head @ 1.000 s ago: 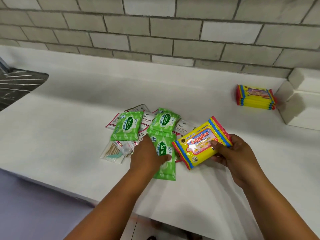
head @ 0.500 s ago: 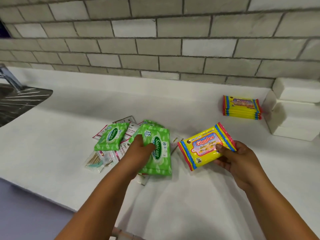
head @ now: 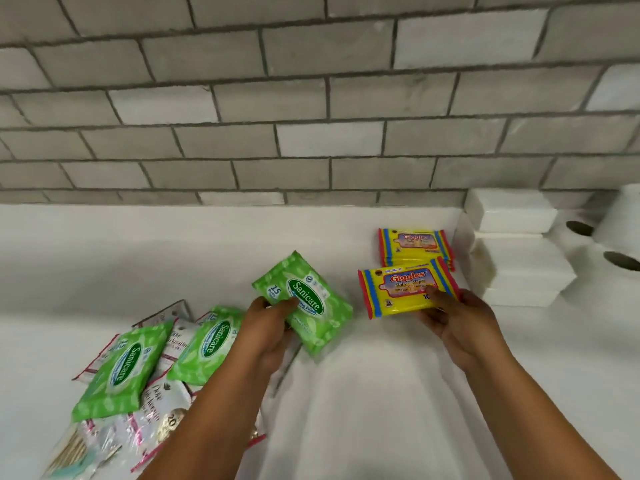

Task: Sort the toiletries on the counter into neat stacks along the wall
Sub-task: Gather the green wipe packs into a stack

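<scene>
Both grips are loaded: the right hand [head: 460, 323] pinches a yellow Giggles pack [head: 403, 289] just in front of the yellow stack [head: 415, 245], which sits by the wall [head: 311, 133] and beside the white tissue packs [head: 519, 251]. Left of that stack, the left hand [head: 270, 327] grips a green Sanicare pack [head: 304, 299] lifted over the counter [head: 381, 393]. By my judgement the sorting is perhaps a third done: yellow is nearly finished, no green stack exists yet, and farther left of the yellow stack lies an unsorted pile [head: 145, 368] of green packs, sachets and cotton buds.
</scene>
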Action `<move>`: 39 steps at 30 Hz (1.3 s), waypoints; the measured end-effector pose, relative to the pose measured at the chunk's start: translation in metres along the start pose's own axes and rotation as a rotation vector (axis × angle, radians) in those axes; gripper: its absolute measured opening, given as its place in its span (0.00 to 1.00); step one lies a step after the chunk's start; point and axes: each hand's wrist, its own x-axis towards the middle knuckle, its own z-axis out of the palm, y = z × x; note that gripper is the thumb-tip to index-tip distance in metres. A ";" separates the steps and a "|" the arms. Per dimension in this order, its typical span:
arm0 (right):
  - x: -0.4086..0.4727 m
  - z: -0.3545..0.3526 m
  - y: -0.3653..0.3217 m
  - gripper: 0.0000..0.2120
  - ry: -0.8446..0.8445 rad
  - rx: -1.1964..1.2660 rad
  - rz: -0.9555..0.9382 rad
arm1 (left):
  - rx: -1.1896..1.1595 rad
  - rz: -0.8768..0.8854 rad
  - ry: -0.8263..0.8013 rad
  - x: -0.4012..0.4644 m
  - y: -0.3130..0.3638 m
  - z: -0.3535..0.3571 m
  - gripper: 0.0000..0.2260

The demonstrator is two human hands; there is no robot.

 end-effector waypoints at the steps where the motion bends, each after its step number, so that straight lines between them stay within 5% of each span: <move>1: 0.012 0.004 -0.005 0.12 0.024 0.014 -0.025 | -0.023 -0.004 -0.004 0.009 0.001 0.009 0.13; 13: 0.135 0.035 -0.020 0.13 0.285 -0.085 -0.204 | -0.291 -0.011 -0.010 0.088 0.002 0.091 0.09; 18: 0.145 0.020 -0.013 0.28 0.385 -0.622 -0.396 | -0.343 -0.001 0.004 0.100 -0.009 0.089 0.09; 29: 0.144 0.012 0.000 0.23 0.524 -1.388 -0.657 | -0.426 0.002 0.028 0.109 -0.030 0.081 0.11; 34: 0.145 0.021 0.013 0.19 0.319 -1.557 -0.835 | -0.417 0.001 0.066 0.112 -0.032 0.082 0.14; 39: 0.128 0.037 0.024 0.12 0.320 -1.459 -1.028 | -0.317 0.038 0.123 0.118 -0.032 0.087 0.09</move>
